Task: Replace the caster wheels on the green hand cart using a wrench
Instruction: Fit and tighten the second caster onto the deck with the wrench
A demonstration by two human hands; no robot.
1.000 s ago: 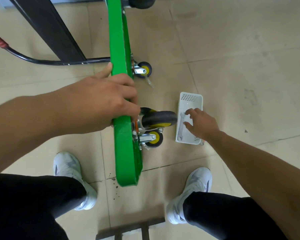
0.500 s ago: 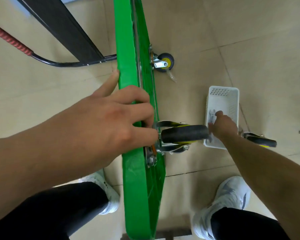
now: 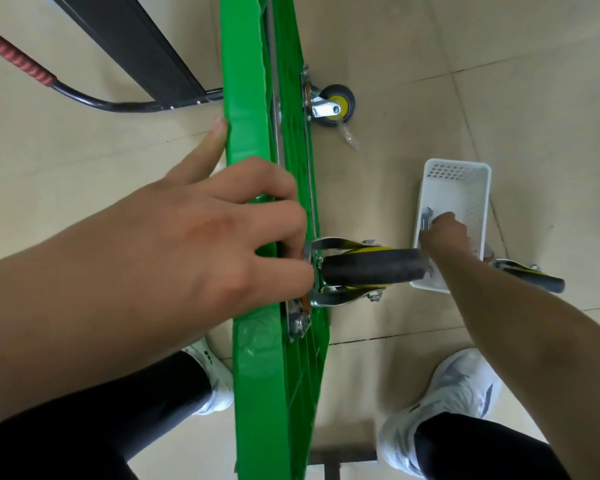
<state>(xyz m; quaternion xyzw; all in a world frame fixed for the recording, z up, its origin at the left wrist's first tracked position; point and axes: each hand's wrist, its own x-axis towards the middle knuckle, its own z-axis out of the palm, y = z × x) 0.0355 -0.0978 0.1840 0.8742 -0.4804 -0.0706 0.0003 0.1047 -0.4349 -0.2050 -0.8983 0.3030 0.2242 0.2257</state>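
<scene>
Cart [image 3: 250,98] held on edge, gripped by left hand [image 3: 201,244]. Right hand [image 3: 445,233] covers wrench [image 3: 426,216] in basket [image 3: 471,188] (grip hidden); bolt work looks unstarted.

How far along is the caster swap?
Done: green cart deck stands on edge; large caster sits at the near mount, bolting unclear. In hand: left hand grips the deck there; right hand reaches the wrench in the white basket. Left: small caster at the far mount; loose caster waits on the floor.
</scene>
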